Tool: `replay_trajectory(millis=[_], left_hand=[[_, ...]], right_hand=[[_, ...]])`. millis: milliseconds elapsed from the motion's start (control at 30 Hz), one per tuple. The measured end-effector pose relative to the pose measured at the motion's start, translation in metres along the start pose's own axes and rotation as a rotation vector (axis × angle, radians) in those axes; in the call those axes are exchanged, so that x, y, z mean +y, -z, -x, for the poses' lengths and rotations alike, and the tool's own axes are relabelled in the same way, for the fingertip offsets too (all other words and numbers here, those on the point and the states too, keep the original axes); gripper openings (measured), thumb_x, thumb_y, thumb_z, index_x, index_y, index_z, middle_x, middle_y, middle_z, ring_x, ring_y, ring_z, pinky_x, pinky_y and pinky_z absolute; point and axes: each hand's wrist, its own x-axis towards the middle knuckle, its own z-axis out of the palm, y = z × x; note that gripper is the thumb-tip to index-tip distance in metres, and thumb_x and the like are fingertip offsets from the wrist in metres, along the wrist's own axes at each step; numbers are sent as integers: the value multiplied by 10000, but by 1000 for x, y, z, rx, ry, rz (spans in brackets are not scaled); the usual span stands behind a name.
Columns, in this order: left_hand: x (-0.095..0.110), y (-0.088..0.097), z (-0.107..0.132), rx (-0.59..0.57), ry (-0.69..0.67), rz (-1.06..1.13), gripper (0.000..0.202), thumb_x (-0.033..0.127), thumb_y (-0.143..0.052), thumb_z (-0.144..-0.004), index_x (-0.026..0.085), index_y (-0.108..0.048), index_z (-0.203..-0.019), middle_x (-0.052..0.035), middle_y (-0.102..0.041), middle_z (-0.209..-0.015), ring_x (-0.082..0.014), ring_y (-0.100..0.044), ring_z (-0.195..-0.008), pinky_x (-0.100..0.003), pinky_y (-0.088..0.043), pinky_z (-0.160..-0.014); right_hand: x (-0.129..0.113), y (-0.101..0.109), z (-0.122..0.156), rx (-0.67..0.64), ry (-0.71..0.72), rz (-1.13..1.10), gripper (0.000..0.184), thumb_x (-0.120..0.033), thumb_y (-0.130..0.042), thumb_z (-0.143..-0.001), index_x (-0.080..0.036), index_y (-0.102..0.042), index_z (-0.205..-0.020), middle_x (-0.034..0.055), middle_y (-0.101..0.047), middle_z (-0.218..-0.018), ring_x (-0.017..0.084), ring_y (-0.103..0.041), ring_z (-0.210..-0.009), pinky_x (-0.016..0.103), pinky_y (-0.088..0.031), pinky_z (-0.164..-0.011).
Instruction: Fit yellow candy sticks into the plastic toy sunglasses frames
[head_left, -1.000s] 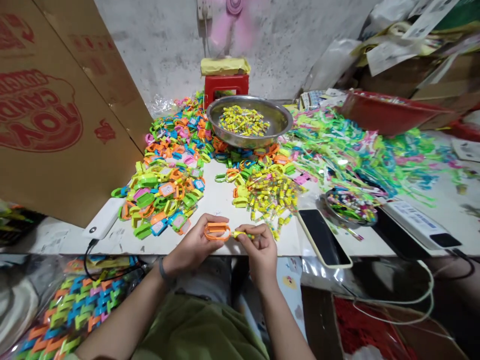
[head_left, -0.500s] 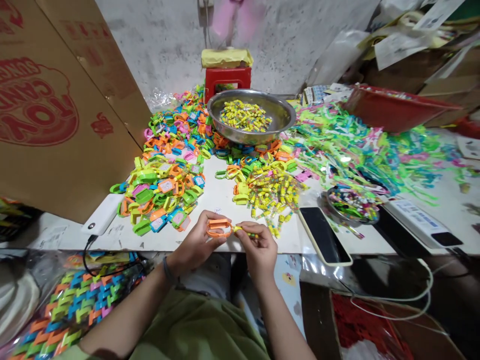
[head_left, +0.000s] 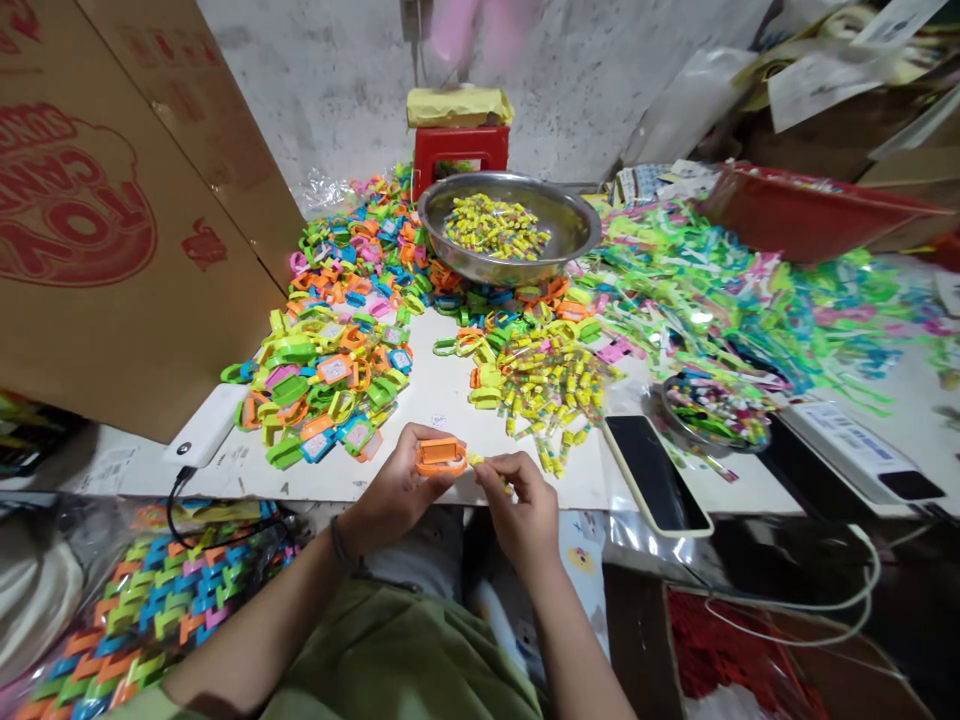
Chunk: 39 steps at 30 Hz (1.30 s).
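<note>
My left hand (head_left: 401,490) is closed round a small orange plastic toy watch (head_left: 441,456) at the table's near edge. My right hand (head_left: 521,505) pinches a yellow wrapped candy (head_left: 477,461) whose tip touches the right side of the watch. Behind the hands lies a loose heap of yellow wrapped candies (head_left: 546,385). A pile of coloured toy watches (head_left: 322,385) lies to the left on the white table (head_left: 435,395).
A steel bowl (head_left: 576,228) of yellow candies sits at the back, before a red stool (head_left: 459,148). A phone (head_left: 655,473) and a small dish (head_left: 716,410) of candies lie right. A white power bank (head_left: 204,427) and cardboard box (head_left: 112,220) stand left. Green and pink strips (head_left: 720,290) cover the right.
The orange watch has turned in my left hand, so its case now faces up. My right hand has pushed the yellow candy closer against it.
</note>
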Motion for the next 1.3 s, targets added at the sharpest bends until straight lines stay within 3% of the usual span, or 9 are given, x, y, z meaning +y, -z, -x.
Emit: replay_trajectory(millis=[200, 500, 667, 800, 967, 1033, 1100, 1167, 1300], left_hand=[[-4, 4, 3, -23, -37, -160, 397, 423, -611, -874, 193, -455, -1157, -97, -571, -1136, -213, -585, -1055, -325, -466, -909], [5, 5, 4, -140, 95, -205, 425, 500, -538, -888, 190, -406, -1147, -62, -548, -1008, -161, -555, -811, -264, -459, -705], [5, 11, -3, -113, 192, -406, 370, 423, -547, -882, 202, -434, -1156, -23, -572, -910, -167, -562, -782, -267, -461, -707], [12, 50, -20, 139, 37, -736, 302, 361, -522, -884, 203, -504, -1141, -70, -612, -1075, -223, -594, -961, -330, -479, -846], [28, 99, -53, 566, -143, -1235, 448, 285, -530, -867, 138, -495, -1289, -168, -524, -1309, -361, -441, -1267, -521, -329, -1073], [26, 90, -70, 571, -213, -1278, 552, 260, -550, -859, 106, -426, -1375, -192, -446, -1389, -375, -327, -1353, -538, -249, -1126], [16, 64, -88, 401, -285, -1189, 532, 233, -546, -865, 107, -444, -1372, -176, -450, -1389, -335, -320, -1353, -496, -230, -1148], [-3, 31, -107, 165, -240, -1002, 366, 254, -544, -882, 151, -582, -1231, -143, -518, -1315, -303, -385, -1286, -473, -261, -1129], [-43, -19, -139, 111, -177, -878, 190, 313, -617, -851, 182, -668, -979, -105, -605, -1121, -296, -472, -1138, -469, -374, -1005]], right_hand=[[-8, 7, -3, -171, 239, 460, 299, -366, -355, -985, -218, -597, -890, 52, -657, -750, 181, -598, -664, 274, -410, -605], [-5, 6, 7, -251, 333, 796, 167, -349, -545, -843, -220, -513, -742, -3, -570, -519, 174, -533, -488, 276, -197, -511], [4, -1, 1, -346, 255, 802, 164, -345, -590, -864, -211, -542, -783, 7, -610, -595, 179, -545, -549, 282, -224, -541], [18, 24, -17, -188, 194, 902, 248, -391, -592, -905, -180, -594, -1035, 92, -659, -946, 253, -586, -867, 319, -326, -704], [43, 58, -22, -64, -94, 1195, 244, -368, -596, -906, -173, -644, -1044, 109, -623, -995, 297, -556, -931, 359, -313, -726], [52, 59, -20, -109, -139, 1210, 238, -373, -603, -898, -164, -655, -999, 108, -621, -979, 302, -557, -940, 369, -319, -734], [58, 55, -20, -124, -159, 1203, 218, -349, -600, -892, -152, -657, -964, 113, -621, -964, 308, -560, -944, 378, -328, -740], [61, 52, -21, -103, -148, 1169, 197, -325, -592, -883, -145, -654, -929, 123, -623, -967, 320, -559, -959, 387, -340, -746], [62, 51, -22, -16, -133, 852, 183, -299, -528, -880, -144, -603, -941, 96, -637, -849, 265, -584, -804, 365, -376, -707]])
